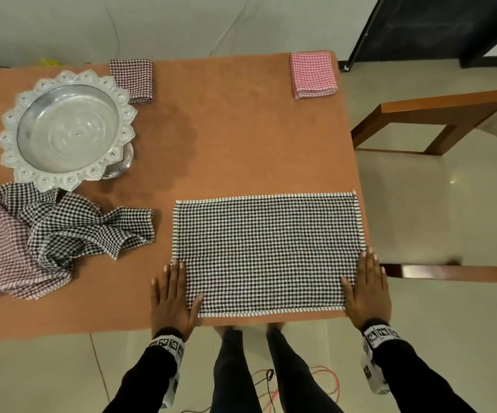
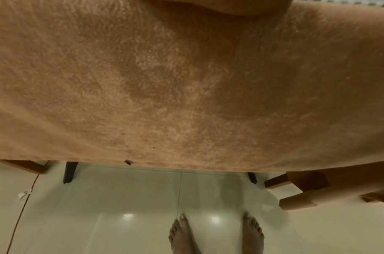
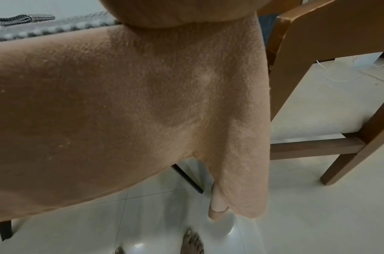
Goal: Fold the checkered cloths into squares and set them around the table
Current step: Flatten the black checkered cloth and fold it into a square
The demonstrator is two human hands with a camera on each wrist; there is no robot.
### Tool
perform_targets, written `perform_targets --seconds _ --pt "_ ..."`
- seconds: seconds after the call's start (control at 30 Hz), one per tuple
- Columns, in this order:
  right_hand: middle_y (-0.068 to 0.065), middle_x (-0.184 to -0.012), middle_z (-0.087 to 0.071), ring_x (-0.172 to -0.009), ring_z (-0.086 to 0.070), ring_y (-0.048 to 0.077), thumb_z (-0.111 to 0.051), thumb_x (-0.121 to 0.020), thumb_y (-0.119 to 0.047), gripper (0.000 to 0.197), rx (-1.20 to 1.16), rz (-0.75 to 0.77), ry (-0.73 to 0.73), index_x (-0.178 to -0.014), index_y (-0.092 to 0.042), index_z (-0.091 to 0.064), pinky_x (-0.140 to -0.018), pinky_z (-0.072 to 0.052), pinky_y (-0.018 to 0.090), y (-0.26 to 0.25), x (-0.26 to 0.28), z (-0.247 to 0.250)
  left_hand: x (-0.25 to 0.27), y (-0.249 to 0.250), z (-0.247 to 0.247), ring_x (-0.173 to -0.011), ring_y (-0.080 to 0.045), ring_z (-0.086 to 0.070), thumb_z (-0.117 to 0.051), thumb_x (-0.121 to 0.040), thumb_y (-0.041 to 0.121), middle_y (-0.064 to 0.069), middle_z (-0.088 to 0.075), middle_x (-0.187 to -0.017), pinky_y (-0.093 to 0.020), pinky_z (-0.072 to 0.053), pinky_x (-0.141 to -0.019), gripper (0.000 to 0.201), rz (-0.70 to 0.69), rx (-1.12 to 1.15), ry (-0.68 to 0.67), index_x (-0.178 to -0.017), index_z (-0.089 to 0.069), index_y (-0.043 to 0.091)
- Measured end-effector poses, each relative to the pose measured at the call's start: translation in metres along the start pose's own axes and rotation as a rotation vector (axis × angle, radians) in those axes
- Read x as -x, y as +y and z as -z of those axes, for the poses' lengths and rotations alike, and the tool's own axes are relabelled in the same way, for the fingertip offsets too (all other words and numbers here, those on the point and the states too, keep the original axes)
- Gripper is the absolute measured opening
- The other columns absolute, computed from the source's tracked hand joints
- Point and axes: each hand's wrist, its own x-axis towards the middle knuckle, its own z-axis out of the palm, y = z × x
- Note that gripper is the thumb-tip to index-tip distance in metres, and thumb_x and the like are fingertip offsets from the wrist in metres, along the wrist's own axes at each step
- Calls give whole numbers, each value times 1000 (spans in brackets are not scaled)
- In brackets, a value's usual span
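**Reporter:** What does the head view show?

**Editor:** A person stands at the bench (image 1: 241, 138), draped in an orange cover. A black-and-white checkered cloth (image 1: 266, 251) lies flat as a long rectangle at the near right corner. The left hand (image 1: 173, 296) rests flat with straight fingers on its left end; the right hand (image 1: 366, 289) lies the same way on its right end. Neither grips anything.

**Reporter:** And the step in hand?

**Editor:** Likely smoothing before the next fold. To do it well, the person should pinch one short end, carry it over to meet the other, match the striped borders, then press the crease flat.

**Reporter:** How far along?

**Editor:** A dark folded square (image 1: 132, 80) and a pink folded square (image 1: 313, 75) sit at the far edge. A crumpled pile (image 1: 47, 234) waits at left, beside a silver tray (image 1: 67, 128).

**Reporter:** Any risk?

**Editor:** The cloth's right end reaches the bench edge, so it could slip.
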Motion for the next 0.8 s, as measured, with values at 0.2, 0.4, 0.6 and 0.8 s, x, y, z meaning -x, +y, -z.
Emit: perform_targets --seconds 0.2,0.4,0.6,0.8 --pt "9 -172 1 -159 -3 25 -20 -101 -55 78 -43 -10 -22 -163 -13 0 -127 -15 51 -2 0 4 -1 15 6 -156 -30 -3 -30 -93 54 -9 -4 -170 -60 -7 -123 83 74 16 -59 -161 -11 9" --pt "9 -171 -4 -158 -10 27 -16 -99 -60 81 -77 -20 -38 -163 -11 -5 -126 -15 48 -28 -20 17 -46 69 46 -145 -41 -30 -69 -72 18 -20 -36 -154 -62 -25 -117 77 274 181 -48 -144 -43 9" --pt "16 -166 -24 -152 -27 33 -43 -101 -30 63 -103 -61 -61 -158 -4 -28 -123 -28 50 -54 -102 51 -133 90 84 -145 -40 -33 -58 -80 -4 -24 -36 -155 -49 -31 -120 67 196 200 31 -145 -46 5" --pt "12 -158 -42 -147 -37 31 -47 -88 -26 62 2 108 -134 -148 -10 -48 -119 -35 48 -60 -180 92 -194 68 118 -138 -35 -43 -51 -89 0 -18 -45 -150 -45 -41 -110 53 131 36 5 -141 -52 9"
